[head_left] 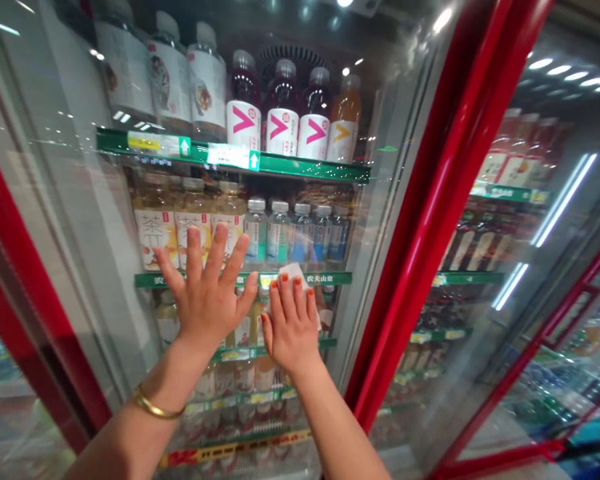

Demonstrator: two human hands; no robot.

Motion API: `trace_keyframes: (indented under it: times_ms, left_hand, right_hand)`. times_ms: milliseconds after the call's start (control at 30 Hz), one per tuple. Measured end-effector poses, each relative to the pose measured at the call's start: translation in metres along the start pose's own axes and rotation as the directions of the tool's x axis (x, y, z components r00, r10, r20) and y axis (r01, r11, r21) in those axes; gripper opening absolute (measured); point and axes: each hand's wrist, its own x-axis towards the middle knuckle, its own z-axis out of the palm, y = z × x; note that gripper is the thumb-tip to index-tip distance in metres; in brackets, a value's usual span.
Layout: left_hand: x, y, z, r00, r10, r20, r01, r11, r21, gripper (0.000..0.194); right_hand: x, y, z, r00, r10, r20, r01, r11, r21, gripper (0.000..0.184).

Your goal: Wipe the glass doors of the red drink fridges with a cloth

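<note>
At the far left, a red door frame (55,333) slants down, blurred, its ends cut off by the picture. Beside it, a person's left forearm rises from the bottom edge, the elbow out of sight, with a gold bangle (157,408) around it near the wrist. The left hand (207,300) is wide open, palm forward, fingers spread, holding nothing; whether it touches the glass door (387,117) is hard to tell. It hides parts of the yellowish tea bottles (153,230) behind the glass. On the top shelf, the tall bottles at left run out of the picture above.

Right of the left hand is the white wipe (293,270), against the glass in front of a green shelf edge. It is small, plain and flat, with a pale corner showing above the fingertips and a sliver at the side; the rest is covered. Cloth or paper, I cannot tell. The right hand (295,333) lies flat over it, fingers straight, close together and not curled around it, nails orange. Its forearm is cut off below.

Farther right, a glossy red upright (440,200) crosses diagonally. Beyond it, another cooler's pink bottles (517,157) are blurred by reflected lights.
</note>
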Motion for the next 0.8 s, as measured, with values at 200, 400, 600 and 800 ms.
trace_keyframes:
  times_ms: [200, 400, 600, 800]
  left_hand:
    - [0.000, 0.003, 0.000, 0.999, 0.040, 0.009, -0.041, 0.995, 0.096, 0.082]
    - [-0.001, 0.001, 0.000, 0.999, 0.042, 0.023, -0.044, 0.994, 0.101, 0.079]
    - [-0.003, 0.000, 0.000, 0.999, 0.047, 0.018, -0.049, 0.993, 0.111, 0.078]
    - [0.000, 0.002, 0.002, 0.999, 0.044, 0.009, -0.044, 0.997, 0.069, 0.078]
  right_hand:
    - [-0.069, 0.037, -0.008, 0.940, 0.342, -0.023, -0.342, 0.938, -0.050, 0.080]
    - [-0.026, -0.025, 0.012, 0.989, 0.151, 0.011, -0.151, 0.989, 0.000, 0.073]
    - [-0.091, -0.021, -0.003, 1.000, -0.013, -0.005, 0.013, 1.000, -0.005, 0.067]
    - [-0.057, 0.008, 0.011, 0.924, 0.378, -0.061, -0.382, 0.921, -0.079, 0.085]
